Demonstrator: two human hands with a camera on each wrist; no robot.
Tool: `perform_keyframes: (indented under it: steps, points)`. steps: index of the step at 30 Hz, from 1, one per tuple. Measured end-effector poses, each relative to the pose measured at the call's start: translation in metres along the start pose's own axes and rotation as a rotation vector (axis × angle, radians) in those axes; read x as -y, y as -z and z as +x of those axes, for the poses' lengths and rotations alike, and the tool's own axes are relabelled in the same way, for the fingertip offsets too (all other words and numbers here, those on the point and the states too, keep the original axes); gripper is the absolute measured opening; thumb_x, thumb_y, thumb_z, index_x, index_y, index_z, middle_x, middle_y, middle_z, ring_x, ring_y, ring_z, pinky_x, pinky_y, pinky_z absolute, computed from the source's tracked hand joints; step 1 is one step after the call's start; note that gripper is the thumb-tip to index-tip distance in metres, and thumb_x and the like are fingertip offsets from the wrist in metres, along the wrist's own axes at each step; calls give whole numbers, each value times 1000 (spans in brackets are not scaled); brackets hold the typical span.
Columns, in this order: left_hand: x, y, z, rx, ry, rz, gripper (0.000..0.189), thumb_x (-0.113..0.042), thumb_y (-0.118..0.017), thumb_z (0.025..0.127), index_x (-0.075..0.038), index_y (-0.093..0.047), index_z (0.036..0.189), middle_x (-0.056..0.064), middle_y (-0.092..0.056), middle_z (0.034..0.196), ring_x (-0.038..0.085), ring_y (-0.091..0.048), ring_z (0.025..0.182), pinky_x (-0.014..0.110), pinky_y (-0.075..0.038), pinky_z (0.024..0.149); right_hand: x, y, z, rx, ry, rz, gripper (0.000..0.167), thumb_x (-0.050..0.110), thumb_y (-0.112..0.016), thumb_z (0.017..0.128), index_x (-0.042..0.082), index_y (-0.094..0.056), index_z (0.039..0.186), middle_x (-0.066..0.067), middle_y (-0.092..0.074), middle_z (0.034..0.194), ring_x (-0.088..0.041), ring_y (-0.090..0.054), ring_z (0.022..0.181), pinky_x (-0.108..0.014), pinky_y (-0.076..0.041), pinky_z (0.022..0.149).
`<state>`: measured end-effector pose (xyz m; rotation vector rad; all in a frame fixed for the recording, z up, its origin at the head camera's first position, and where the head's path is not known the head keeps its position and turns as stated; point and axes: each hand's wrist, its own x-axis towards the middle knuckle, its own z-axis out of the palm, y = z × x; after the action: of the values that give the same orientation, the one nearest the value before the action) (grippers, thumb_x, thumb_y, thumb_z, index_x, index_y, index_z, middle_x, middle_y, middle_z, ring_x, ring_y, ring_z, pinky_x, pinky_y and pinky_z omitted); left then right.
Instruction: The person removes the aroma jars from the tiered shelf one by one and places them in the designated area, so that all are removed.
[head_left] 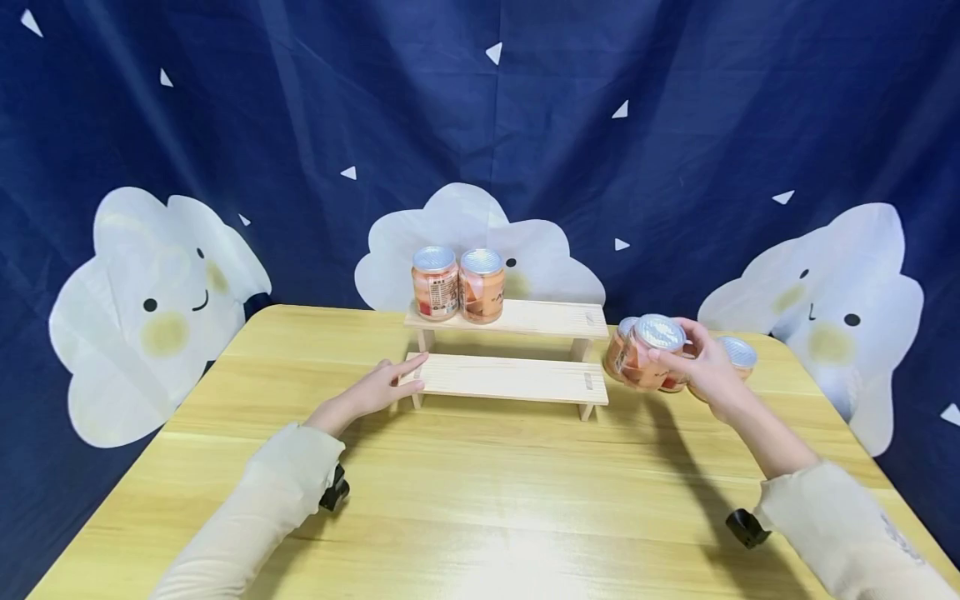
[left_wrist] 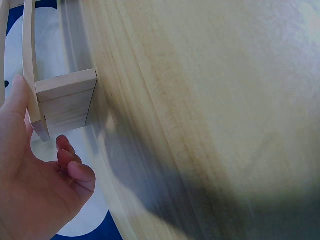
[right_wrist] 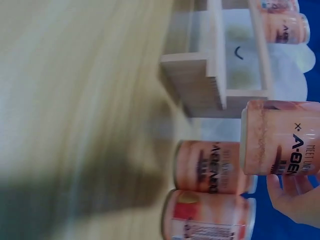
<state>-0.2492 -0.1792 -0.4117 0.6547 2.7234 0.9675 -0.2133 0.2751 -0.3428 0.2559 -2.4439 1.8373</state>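
My right hand grips a clear jar with a silver lid and peach-coloured contents, held off the table to the right of a two-step wooden stand. In the right wrist view, dark lettering shows on this held jar. At the stand's left end, my left hand holds the edge of the lower board. The left wrist view shows one digit of that hand along the board's upper face and others curled below. Two similar jars, one beside another, stand on the upper step's left half.
More jars stand on the table around my right hand, including one jar to its right and one jar partly behind the held one. The wooden table ends near a dark blue curtain with cloud prints.
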Motion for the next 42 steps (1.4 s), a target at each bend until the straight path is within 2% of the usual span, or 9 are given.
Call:
perform_keyframes:
  steps: [6, 9, 14, 20, 25, 29, 33, 38, 42]
  points:
    - [1, -1, -1, 7, 1, -3, 58, -30, -52, 93, -7, -31, 142, 7, -34, 76, 20, -31, 72, 33, -33, 64, -16, -1, -7, 24, -61, -119, 49, 7, -61, 85, -2, -35, 126, 7, -46, 101, 3, -49, 83, -19, -46, 66]
    - [1, -2, -1, 6, 7, -4, 58, -29, -53, 93, -8, -31, 142, 7, -34, 76, 20, -31, 72, 33, -33, 63, -23, -3, -9, 42, -93, -179, 58, 11, -62, 86, -7, -29, 132, -2, -44, 108, 5, -47, 85, -16, -43, 71]
    - [1, -2, 0, 8, -4, 7, 58, -30, -52, 93, -8, -31, 142, 7, -35, 75, 20, -32, 71, 33, -33, 64, -34, -6, -12, 65, -121, -211, 60, 12, -62, 86, -8, -30, 132, -11, -43, 110, -1, -46, 85, -19, -42, 70]
    - [0, -3, 0, 11, -8, -7, 58, -29, -52, 93, -7, -31, 142, 5, -34, 72, 20, -31, 70, 32, -31, 62, -46, -6, -14, 49, -105, -190, 56, 9, -62, 85, -9, -32, 129, -6, -45, 106, -3, -47, 87, -18, -43, 71]
    - [0, -3, 0, 7, -7, -13, 57, -28, -53, 93, -7, -32, 142, 5, -34, 73, 19, -31, 70, 31, -31, 61, -51, -5, -11, 44, -103, -162, 58, 9, -62, 86, -9, -31, 131, -4, -46, 107, 2, -46, 88, -16, -42, 73]
    - [0, -3, 0, 9, -2, -18, 57, -30, -52, 93, -8, -31, 142, 7, -35, 76, 20, -31, 70, 32, -33, 62, -52, -5, -9, 57, -101, -154, 60, 10, -62, 86, -9, -29, 133, -12, -45, 115, 6, -45, 90, -15, -42, 75]
    - [1, -3, 0, 8, 1, -21, 58, -30, -52, 93, -8, -31, 142, 7, -34, 77, 20, -31, 70, 32, -33, 63, -50, -3, -8, 56, -91, -205, 63, 11, -62, 86, -9, -27, 134, -24, -41, 123, 7, -43, 89, -13, -41, 74]
    - [3, -2, 0, 8, 14, -34, 59, -31, -53, 93, -9, -31, 142, 7, -34, 77, 20, -31, 71, 32, -33, 62, -42, 1, -6, 26, -30, -259, 65, 9, -62, 86, -10, -26, 136, -32, -38, 128, 10, -42, 90, -8, -39, 73]
    - [3, -2, 0, 10, 16, -34, 59, -32, -52, 93, -10, -31, 142, 7, -34, 78, 20, -31, 72, 33, -33, 64, -35, 1, -3, -8, 49, -210, 58, 3, -60, 86, -12, -28, 133, -24, -43, 122, 7, -43, 96, -8, -39, 77]
